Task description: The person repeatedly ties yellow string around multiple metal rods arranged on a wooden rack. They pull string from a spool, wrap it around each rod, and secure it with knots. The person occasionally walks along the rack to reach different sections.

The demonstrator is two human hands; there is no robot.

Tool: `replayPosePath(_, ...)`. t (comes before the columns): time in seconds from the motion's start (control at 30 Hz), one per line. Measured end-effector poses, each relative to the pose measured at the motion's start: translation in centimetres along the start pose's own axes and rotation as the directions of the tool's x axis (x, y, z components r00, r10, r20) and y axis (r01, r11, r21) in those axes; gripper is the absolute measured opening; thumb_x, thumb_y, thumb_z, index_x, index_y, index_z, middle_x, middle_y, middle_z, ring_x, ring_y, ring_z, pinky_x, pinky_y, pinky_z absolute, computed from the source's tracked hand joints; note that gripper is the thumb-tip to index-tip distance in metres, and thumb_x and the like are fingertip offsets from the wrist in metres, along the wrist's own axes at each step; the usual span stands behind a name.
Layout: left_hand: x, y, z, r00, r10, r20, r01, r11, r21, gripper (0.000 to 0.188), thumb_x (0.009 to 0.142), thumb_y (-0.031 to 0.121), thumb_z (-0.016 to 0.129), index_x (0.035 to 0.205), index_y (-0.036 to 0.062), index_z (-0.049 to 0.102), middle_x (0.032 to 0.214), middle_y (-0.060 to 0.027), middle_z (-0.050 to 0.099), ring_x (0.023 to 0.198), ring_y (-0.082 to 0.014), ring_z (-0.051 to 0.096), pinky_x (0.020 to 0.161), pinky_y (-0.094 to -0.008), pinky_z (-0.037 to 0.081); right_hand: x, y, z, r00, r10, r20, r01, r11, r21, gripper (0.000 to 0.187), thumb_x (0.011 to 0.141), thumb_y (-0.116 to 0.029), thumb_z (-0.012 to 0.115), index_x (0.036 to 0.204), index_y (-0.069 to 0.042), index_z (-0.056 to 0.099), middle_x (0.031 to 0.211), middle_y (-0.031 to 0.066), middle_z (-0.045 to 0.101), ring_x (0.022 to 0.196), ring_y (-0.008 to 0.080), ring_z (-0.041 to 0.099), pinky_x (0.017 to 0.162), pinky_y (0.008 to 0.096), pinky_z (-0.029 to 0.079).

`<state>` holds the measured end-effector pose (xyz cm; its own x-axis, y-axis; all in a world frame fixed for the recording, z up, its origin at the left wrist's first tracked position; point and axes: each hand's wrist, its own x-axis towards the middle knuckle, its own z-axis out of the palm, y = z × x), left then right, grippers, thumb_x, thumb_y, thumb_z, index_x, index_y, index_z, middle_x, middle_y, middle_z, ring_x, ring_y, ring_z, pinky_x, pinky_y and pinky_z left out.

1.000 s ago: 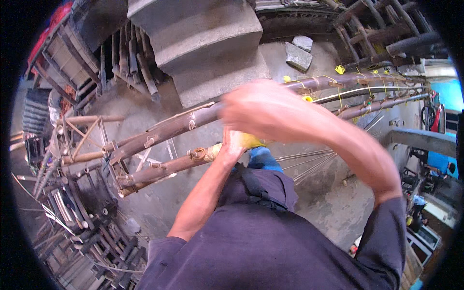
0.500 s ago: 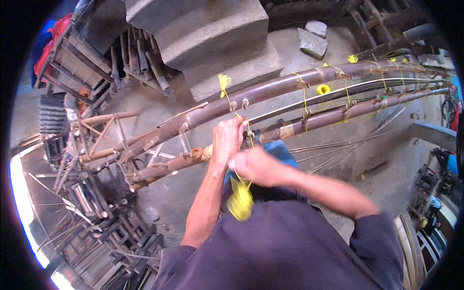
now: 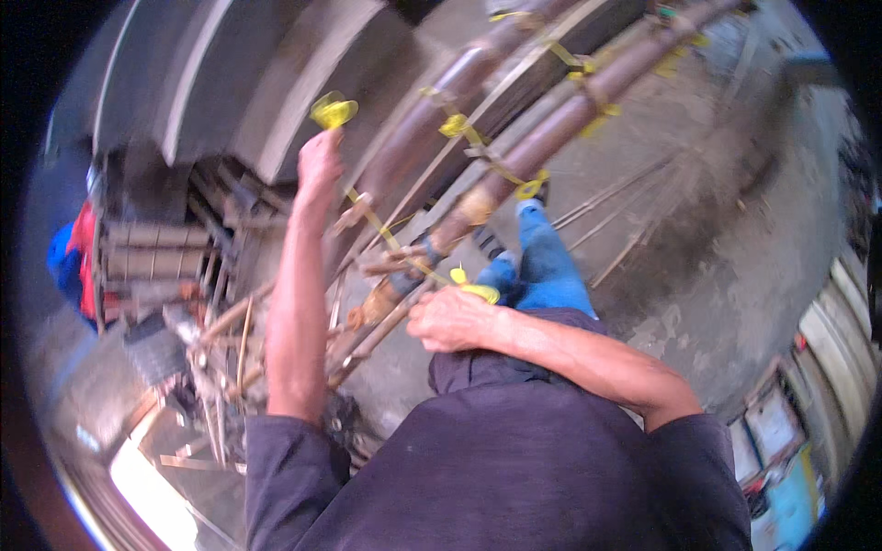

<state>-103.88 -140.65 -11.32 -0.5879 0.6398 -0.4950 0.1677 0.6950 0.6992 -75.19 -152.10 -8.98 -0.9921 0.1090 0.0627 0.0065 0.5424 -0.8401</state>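
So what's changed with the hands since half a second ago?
The left hand has moved forward and left, apart from the right hand, and now grips a yellow cord bundle beyond the far pole. The view turned too. Yellow cord still crosses the poles; the right hand remains near the body.

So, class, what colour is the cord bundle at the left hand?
The cord bundle is bright yellow, best seen in the head view.
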Motion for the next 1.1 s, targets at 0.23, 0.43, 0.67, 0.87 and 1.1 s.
replayPosePath(0.23,4.4,-2.3,-5.3,0.949,0.122,0.29,-0.292,0.687,0.665,0.054,0.091,0.049,0.049,0.096,-0.0033,0.062,0.08,-0.0178,0.062,0.077,-0.0248,0.059,0.073,-0.043,0.045,-14.4,-16.8,-20.1,0.771,-0.131,-0.623,-0.003,0.978,-0.209,0.013,0.069,-0.018,0.059,0.079,-0.01,0.055,0.068,0.0011,0.045,0.067,0.0171,0.053,0.062,0.0309,0.047)
replayPosePath(0.43,-5.0,15.6,7.3,0.87,0.443,0.216,-0.492,0.789,0.366,0.03,0.093,0.024,0.053,0.108,-0.0009,0.06,0.098,-0.0083,0.063,0.097,-0.019,0.058,0.089,-0.0321,0.043,-22.9,-2.7,-21.5,0.436,0.337,-0.834,-0.472,0.875,0.107,0.067,0.07,-0.01,0.066,0.134,-0.008,0.045,0.132,0.0179,0.047,0.12,0.0337,0.047,0.098,0.0411,0.043)
replayPosePath(0.67,-14.5,26.9,33.3,0.54,0.839,0.068,-0.783,0.471,0.406,0.019,0.092,0.012,0.054,0.102,-0.0025,0.06,0.114,-0.0137,0.057,0.112,-0.0257,0.052,0.1,-0.0361,0.037,-43.5,39.1,-1.1,-0.347,0.907,-0.236,-0.348,0.109,0.931,0.023,0.081,-0.013,0.059,0.101,-0.005,0.067,0.094,0.0137,0.069,0.087,0.0215,0.067,0.075,0.0332,0.052)
replayPosePath(0.87,-7.2,30.0,52.6,0.367,0.919,0.143,-0.473,0.051,0.88,0.041,0.098,0.039,0.042,0.12,0.0071,0.052,0.105,-0.0132,0.06,0.094,-0.024,0.057,0.095,-0.0501,0.045,-62.3,67.9,8.5,-0.54,0.792,-0.284,-0.685,-0.218,0.695,0.026,0.085,-0.027,0.055,0.084,-0.003,0.066,0.079,0.0167,0.066,0.073,0.0339,0.063,0.066,0.0467,0.048)
replayPosePath(1.1,-1.9,18.4,66.7,0.782,0.51,0.358,-0.533,0.249,0.809,0.046,0.097,0.041,0.044,0.125,0.0045,0.047,0.113,-0.0163,0.055,0.103,-0.0277,0.052,0.098,-0.0479,0.041,-70.5,84.5,-0.4,-0.599,0.764,-0.238,-0.756,-0.443,0.481,0.024,0.084,-0.024,0.06,0.091,-0.002,0.068,0.082,0.0197,0.067,0.08,0.0366,0.067,0.07,0.0472,0.054)
